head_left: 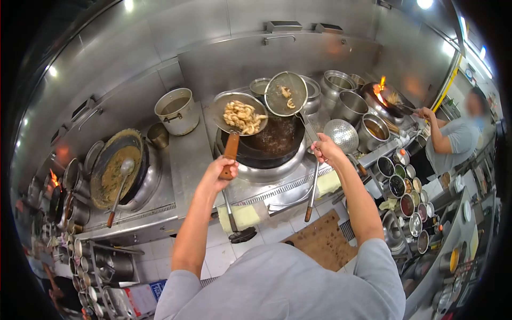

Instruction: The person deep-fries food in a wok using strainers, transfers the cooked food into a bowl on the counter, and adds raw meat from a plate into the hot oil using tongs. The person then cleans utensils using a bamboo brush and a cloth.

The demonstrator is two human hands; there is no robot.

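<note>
Head view shows, at the far left, a wide black wok point(140, 162) with brownish food in it, and a silver ladle with brown wooden handle point(127, 166) resting inside. Next to the right, a tall grey metal pot point(184, 124) stands on the stainless steel bench point(186, 186). Then comes the left grip point(217, 174), which is closed around the brown wooden handle of a round metal scoop point(220, 109). The pale brown food strips point(242, 116) lie in this scoop, beyond the left grip and not touched by it. Just behind and below is a dark wok with liquid point(274, 144). Further right, a round wire-mesh strainer point(273, 93) is raised beside the scoop, with few food pieces point(289, 103) in it. Its metal handle is grasped by the right grip point(327, 149), nearer to the body. Beside this grip lies a round perforated metal skimmer point(342, 135). At far right, a co-worker in grey shirt point(460, 144) stands near a flaming wok point(393, 102).
</note>
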